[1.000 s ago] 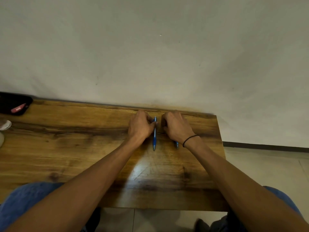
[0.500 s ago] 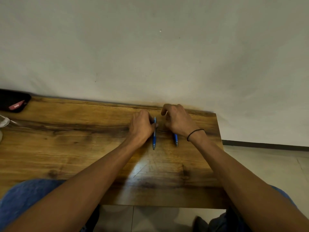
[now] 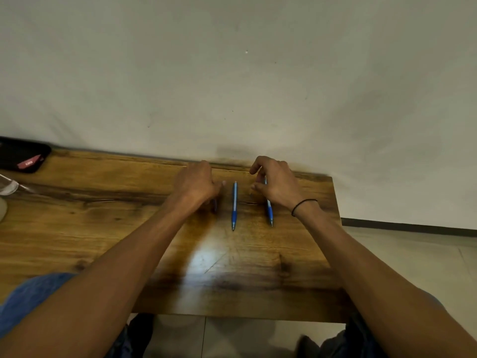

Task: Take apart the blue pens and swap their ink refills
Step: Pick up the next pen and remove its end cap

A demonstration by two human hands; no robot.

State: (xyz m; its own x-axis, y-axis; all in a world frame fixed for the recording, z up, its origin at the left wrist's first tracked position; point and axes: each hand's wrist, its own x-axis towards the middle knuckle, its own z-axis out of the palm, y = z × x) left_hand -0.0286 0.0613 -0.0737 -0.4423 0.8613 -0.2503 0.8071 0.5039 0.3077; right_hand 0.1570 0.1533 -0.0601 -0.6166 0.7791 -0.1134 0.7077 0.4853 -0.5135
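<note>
Two blue pens lie parallel on the wooden table (image 3: 103, 228), tips pointing toward me. The middle pen (image 3: 234, 205) lies free between my hands. My left hand (image 3: 196, 186) rests palm down just left of it, thumb stretched toward the pen without touching it. The right pen (image 3: 269, 213) runs under my right hand (image 3: 277, 183), which hovers over its far end with loosely curled fingers and no visible grip. A dark sliver shows under the heel of my left hand; I cannot tell what it is.
A black pouch (image 3: 22, 156) with a red tag lies at the table's far left corner. A glassy object (image 3: 9, 187) sits at the left edge. The wall runs directly behind the table; the table's right edge is close to my right wrist.
My left hand let go of the middle pen and slid left, leaving it bare. My right hand lifted and its fingers loosened, uncovering more of the right pen.
</note>
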